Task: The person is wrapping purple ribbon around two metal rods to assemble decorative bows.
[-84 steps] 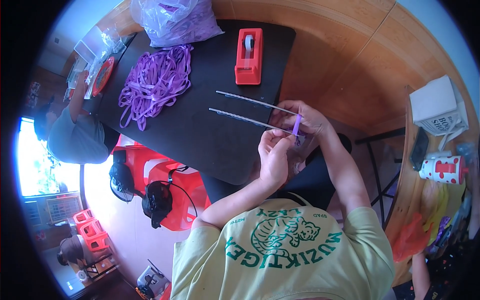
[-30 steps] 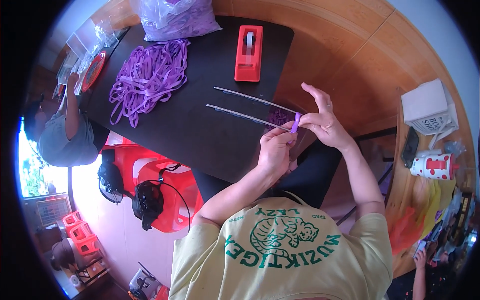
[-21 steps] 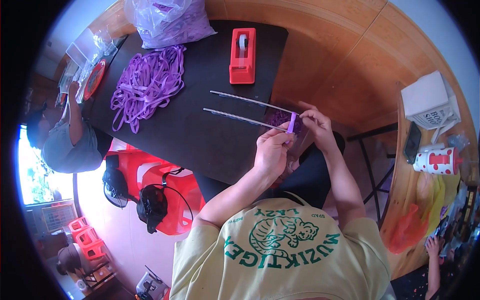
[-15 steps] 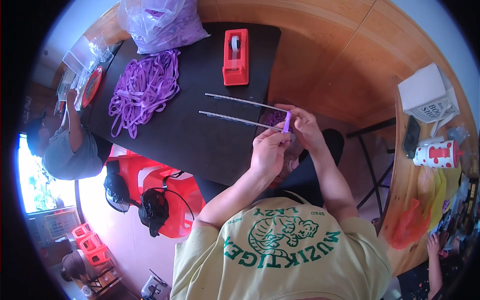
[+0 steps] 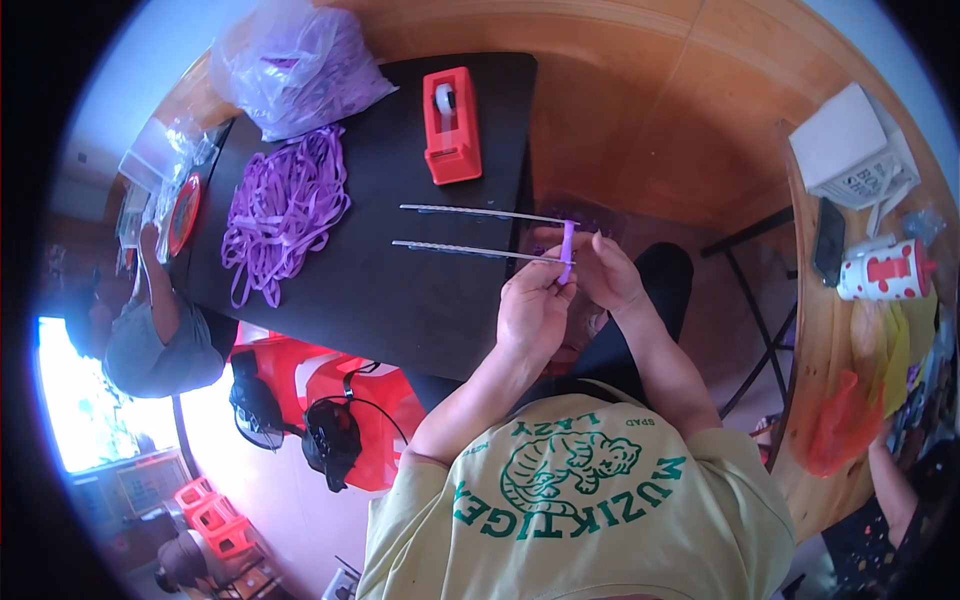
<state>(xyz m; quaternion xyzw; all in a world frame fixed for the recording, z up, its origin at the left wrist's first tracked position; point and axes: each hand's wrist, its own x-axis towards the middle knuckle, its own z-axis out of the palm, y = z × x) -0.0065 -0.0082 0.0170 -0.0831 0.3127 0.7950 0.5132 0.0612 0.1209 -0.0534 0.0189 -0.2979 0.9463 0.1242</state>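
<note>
Two thin metal rods (image 5: 470,249) lie side by side across the dark table, their right ends sticking out past its edge. A purple ribbon (image 5: 568,245) spans both rod ends. My left hand (image 5: 533,308) is closed at the nearer rod's end, pinching the ribbon there. On the far side of the ribbon, my right hand (image 5: 612,275) has its thumb raised and its fingers stretched leftward, apart from the thumb. Part of those fingers is hidden behind the ribbon and rod. A loose heap of purple ribbons (image 5: 285,215) lies on the table to the left.
A red tape dispenser (image 5: 452,130) stands on the black table (image 5: 400,310), near a plastic bag (image 5: 300,75) of purple ribbon. The wooden counter at right holds a phone (image 5: 828,240), dotted cup (image 5: 885,272) and white box (image 5: 850,145). A red chair (image 5: 385,440) and another person (image 5: 165,335) are left.
My right hand's fingers have come away from the ribbon and spread. The ribbon now lies straight across both rod ends. The whole view has shifted slightly.
</note>
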